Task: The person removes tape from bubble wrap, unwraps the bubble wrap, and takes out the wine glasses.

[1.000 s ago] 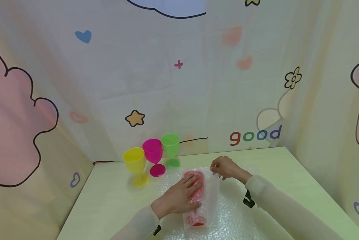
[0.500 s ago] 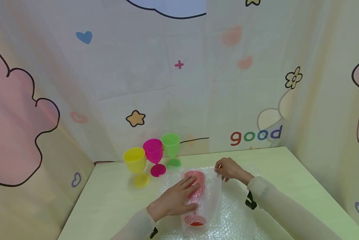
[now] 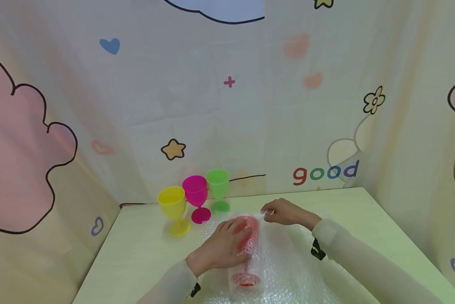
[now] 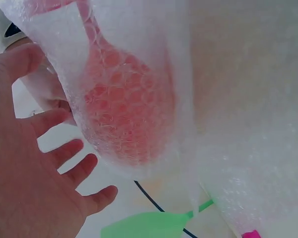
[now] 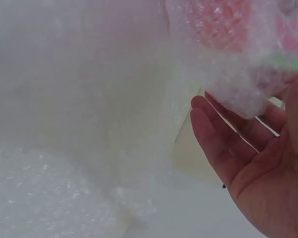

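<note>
A red goblet [image 3: 246, 278] lies on its side inside layers of bubble wrap [image 3: 292, 270], its foot toward me. My left hand [image 3: 218, 249] rests on the wrapped bowl with its fingers spread. In the left wrist view, the goblet's bowl and stem show through the bubbles beside that hand's fingers. At the far end of the bowl, my right hand [image 3: 286, 212] pinches the wrap's upper edge between thumb and fingers. The right wrist view shows the bubble wrap [image 5: 79, 99] hanging close to the hand; its thumb is partly hidden.
A yellow goblet [image 3: 172, 204], a magenta goblet [image 3: 195, 192] and a green goblet [image 3: 218, 183] stand upright at the table's back left. Behind the table [image 3: 125, 257] hangs a printed curtain [image 3: 197, 93], which also runs along both sides.
My right hand first shifts slightly right with the wrap's edge, then moves back left toward the goblet's bowl. The left hand stays on the wrapped goblet and moves slightly.
</note>
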Motion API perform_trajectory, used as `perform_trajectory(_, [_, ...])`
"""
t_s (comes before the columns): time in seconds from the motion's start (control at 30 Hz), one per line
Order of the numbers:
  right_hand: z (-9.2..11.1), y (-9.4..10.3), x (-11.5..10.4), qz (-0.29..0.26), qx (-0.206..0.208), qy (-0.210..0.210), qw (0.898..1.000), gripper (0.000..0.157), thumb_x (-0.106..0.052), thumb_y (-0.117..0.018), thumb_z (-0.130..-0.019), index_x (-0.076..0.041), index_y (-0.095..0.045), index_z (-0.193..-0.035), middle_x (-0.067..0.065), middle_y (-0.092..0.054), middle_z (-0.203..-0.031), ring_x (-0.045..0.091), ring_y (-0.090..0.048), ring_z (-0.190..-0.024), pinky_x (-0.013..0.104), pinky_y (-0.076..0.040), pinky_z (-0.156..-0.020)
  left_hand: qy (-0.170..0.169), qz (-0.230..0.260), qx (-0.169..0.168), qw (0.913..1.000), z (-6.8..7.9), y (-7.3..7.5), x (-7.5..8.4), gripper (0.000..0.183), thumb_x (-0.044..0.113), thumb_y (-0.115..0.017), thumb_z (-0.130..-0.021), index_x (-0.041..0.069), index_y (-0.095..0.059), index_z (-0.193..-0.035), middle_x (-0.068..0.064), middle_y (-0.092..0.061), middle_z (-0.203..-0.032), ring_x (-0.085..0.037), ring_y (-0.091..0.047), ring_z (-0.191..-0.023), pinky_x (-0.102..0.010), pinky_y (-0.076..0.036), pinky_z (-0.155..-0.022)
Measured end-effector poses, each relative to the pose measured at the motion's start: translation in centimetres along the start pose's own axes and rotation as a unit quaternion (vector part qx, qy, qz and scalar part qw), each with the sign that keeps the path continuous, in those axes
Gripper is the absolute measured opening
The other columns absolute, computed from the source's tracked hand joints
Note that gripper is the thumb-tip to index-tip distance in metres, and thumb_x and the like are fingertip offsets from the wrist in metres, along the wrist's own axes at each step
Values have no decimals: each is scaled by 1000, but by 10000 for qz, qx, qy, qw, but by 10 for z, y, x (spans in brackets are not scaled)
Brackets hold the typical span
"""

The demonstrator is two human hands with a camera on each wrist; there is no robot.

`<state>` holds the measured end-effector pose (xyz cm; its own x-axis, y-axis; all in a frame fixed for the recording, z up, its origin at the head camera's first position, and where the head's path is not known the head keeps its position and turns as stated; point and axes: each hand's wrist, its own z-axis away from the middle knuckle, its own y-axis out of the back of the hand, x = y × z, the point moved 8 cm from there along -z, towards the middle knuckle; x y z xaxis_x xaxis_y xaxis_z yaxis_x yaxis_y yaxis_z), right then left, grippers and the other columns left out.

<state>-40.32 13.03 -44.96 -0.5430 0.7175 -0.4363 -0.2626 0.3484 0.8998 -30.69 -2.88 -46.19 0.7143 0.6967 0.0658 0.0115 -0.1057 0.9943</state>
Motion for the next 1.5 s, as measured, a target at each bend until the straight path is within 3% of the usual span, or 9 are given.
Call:
perform_trajectory(0.13, [-6,1,-12,171,6,316,9994,17,-22,-64,-95,-11,-73,-105,-2,-74,-94,10,-67,-82,28,-57,-73,-143,195,81,9997,-8,3,5,74,55,-54,-93,25,-29,-155,-3,-24,-164,-26,-22,-151,-50,-24,-122])
perform_trajectory(0.3, [-10,1,-19,344,204,409,9984,11,-19,-63,-95,-15,-73,-92,-7,-69,-80,5,-55,-69,23,-49,-65,-248,198,-243,9992,-13,-6,10,70,59,-47,-96,25,-31,-155,-2,-16,-166,-25,-11,-155,-48,-16,-125])
perform_trajectory(0.5, [-8,1,-13,278,291,20,9992,13,-19,-62,-96,-12,-72,-92,-5,-67,-78,6,-53,-66,21,-47,-60,-70,125,-514,9986,-12,-12,8,70,59,-48,-95,26,-32,-155,-1,-15,-166,-23,-9,-155,-45,-13,-125])
perform_trajectory(0.8, [-1,-3,0,-572,293,-455,9969,16,-17,-61,-97,-5,-72,-98,6,-72,-85,11,-66,-66,23,-54,-52,-45,103,-303,9995,-6,-16,3,73,58,-52,-93,26,-32,-155,1,-22,-165,-22,-17,-154,-43,-22,-124])
perform_trajectory(1.07, [5,-5,16,-770,393,-895,9922,16,-15,-61,-97,-4,-73,-99,7,-72,-84,13,-64,-62,24,-53,-49,-103,69,-108,9999,-2,-17,3,73,56,-52,-93,28,-27,-156,2,-23,-165,-23,-20,-153,-43,-26,-122])
perform_trajectory(1.5, [20,-10,39,-951,435,-1418,9843,20,-15,-60,-97,-1,-72,-103,8,-72,-83,15,-64,-61,26,-55,-51,-27,-75,-314,9995,10,-21,-4,77,55,-51,-94,27,-18,-158,2,-13,-167,-22,-12,-155,-43,-23,-123])
